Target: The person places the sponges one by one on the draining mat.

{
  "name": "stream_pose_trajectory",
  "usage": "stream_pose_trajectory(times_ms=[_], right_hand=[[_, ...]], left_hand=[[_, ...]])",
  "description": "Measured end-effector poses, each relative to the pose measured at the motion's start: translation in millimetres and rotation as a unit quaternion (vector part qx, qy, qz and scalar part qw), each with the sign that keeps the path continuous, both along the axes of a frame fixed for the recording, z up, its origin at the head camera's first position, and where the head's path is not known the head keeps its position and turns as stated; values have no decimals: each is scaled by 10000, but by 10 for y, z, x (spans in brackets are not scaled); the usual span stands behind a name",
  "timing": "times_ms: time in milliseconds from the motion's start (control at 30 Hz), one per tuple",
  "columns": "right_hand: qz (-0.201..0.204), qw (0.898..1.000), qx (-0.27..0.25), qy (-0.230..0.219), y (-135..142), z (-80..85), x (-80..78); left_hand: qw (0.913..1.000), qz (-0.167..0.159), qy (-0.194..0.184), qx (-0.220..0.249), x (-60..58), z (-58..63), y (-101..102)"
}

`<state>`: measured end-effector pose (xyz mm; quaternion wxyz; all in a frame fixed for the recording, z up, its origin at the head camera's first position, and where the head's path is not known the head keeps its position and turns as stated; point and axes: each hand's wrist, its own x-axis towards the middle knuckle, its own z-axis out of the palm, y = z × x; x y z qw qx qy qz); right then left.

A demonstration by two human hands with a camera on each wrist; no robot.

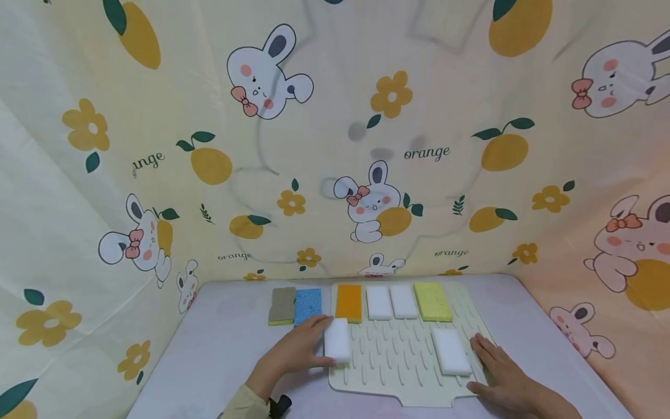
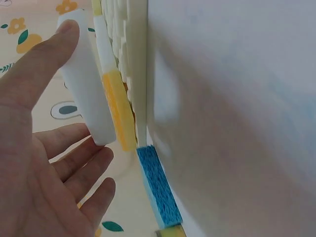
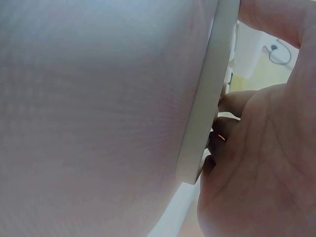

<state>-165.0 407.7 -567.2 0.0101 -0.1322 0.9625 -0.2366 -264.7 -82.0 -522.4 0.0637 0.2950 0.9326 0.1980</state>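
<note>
My left hand (image 1: 299,348) pinches a plain white sponge (image 1: 337,340) lengthwise, thumb on its near end and fingertips at its far end. In the left wrist view this white sponge (image 2: 89,84) stands slightly above the ridged cream mat (image 2: 139,74). My right hand (image 1: 502,372) rests at the right edge of the ridged cream mat (image 1: 392,381), fingers extended and thumb apart. Just left of it a second white sponge (image 1: 452,352) lies on the mat. In the right wrist view, the right hand's fingers (image 3: 232,103) lie over the mat's edge (image 3: 205,108).
Along the mat's back lie an orange sponge (image 1: 348,302), two white sponges (image 1: 379,303) (image 1: 404,301) and a yellow-green sponge (image 1: 433,302). Left of the mat, a blue sponge (image 1: 307,306) and a grey-topped sponge (image 1: 282,305) lie on the white table (image 1: 209,349). A printed curtain (image 1: 324,145) surrounds the table.
</note>
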Motion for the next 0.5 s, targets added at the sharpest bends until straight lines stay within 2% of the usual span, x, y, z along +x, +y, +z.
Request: stream_pose_trajectory(times_ms=[200, 367, 500], right_hand=[[64, 10000, -5, 31, 4, 4, -5], [121, 9999, 55, 67, 4, -1, -15], [64, 9998, -99, -179, 19, 6, -25]], left_hand=[[9996, -113, 170, -181, -24, -14, 161], [9996, -147, 116, -217, -31, -18, 277], [9991, -193, 207, -321, -28, -9, 385]])
